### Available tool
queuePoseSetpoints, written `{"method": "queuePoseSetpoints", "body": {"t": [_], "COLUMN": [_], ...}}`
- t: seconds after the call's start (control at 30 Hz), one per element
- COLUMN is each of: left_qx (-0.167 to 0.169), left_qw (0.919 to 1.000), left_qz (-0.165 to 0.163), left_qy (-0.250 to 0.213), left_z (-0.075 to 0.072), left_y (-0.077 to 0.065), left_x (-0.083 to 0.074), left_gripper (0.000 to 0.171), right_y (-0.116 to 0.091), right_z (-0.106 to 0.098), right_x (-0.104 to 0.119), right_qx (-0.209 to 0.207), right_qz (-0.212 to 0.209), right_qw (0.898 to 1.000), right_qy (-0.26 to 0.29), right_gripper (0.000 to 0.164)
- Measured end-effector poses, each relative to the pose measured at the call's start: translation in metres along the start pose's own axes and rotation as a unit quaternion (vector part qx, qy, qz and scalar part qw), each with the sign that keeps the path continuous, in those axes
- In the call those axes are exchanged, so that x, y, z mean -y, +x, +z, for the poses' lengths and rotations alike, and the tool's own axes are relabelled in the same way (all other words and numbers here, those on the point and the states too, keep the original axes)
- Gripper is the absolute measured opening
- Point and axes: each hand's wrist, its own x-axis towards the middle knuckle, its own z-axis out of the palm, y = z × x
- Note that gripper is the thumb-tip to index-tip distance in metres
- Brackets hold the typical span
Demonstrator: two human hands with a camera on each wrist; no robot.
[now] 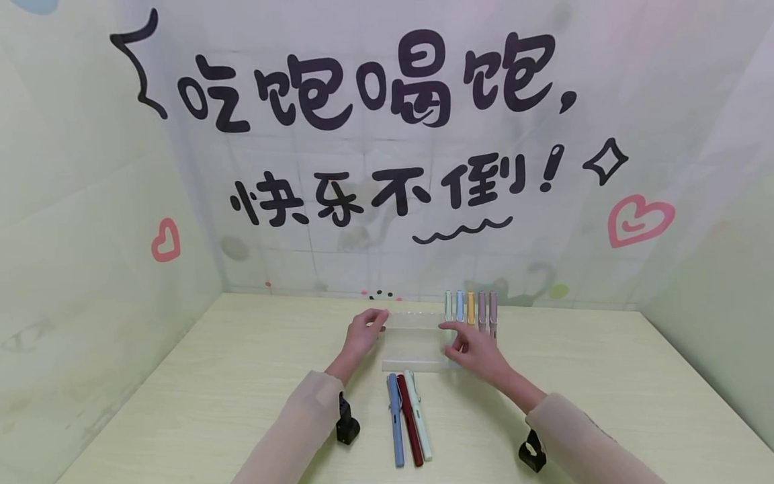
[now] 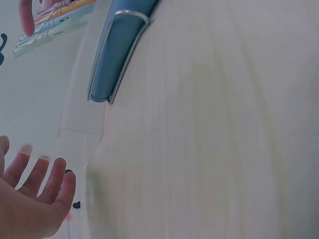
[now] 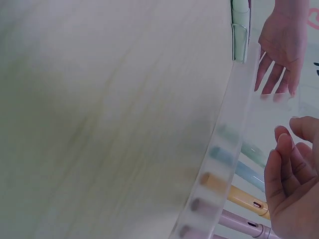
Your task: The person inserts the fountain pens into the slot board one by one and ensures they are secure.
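Nearest are two pale sleeves [image 1: 296, 423], one on each forearm, with a black wrist mount [image 1: 347, 430] below the left cuff and another by the right. Between the forearms, three loose pens lie close together on the pale wooden table [image 1: 242, 383]: a blue pen [image 1: 396, 420], a dark red pen [image 1: 411, 420] in the middle and a whitish pen [image 1: 419, 417] on the right. Their clip ends point away from the person, toward a clear plastic rack [image 1: 414, 366] that lies flat just beyond them.

The right hand [image 1: 474, 349] is over the rack, left of most of its pens. Its index finger reaches out toward the back rail while the other fingers are loosely bent, with nothing between them. The left hand [image 1: 363, 333] is at the left end of the same rail, its fingers spaced apart; whether they pinch the plastic, I cannot tell. The hands are well apart, with the bare stretch of the rack between them.

Five pens lie side by side across the rack's right part, caps past the back rail: pale green [image 1: 448, 306], light blue, yellow-orange [image 1: 471, 307] and two purple.

Behind the table hangs a pale sheet [image 1: 387, 265] with large black writing and pink hearts [image 1: 641, 222].
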Motion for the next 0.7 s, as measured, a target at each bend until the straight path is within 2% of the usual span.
{"method": "queuePoseSetpoints", "body": {"t": [0.2, 0.43, 0.7], "left_qx": [0.0, 0.0, 0.0], "left_qw": [1.0, 1.0, 1.0], "left_qz": [-0.001, 0.003, 0.004], "left_qy": [0.001, 0.001, 0.0], "left_z": [0.0, 0.0, -0.001], "left_y": [0.0, -0.002, -0.002], "left_x": [-0.001, -0.001, -0.001], "left_gripper": [0.035, 0.036, 0.035], "right_y": [-0.004, -0.008, -0.01], "right_z": [0.006, 0.014, 0.018], "right_x": [0.004, 0.008, 0.02], "right_qx": [0.023, 0.04, 0.073], "right_qz": [0.02, 0.031, 0.062], "right_qw": [0.999, 0.998, 0.993], "right_qy": [0.037, 0.04, 0.07], "right_gripper": [0.035, 0.033, 0.027]}}
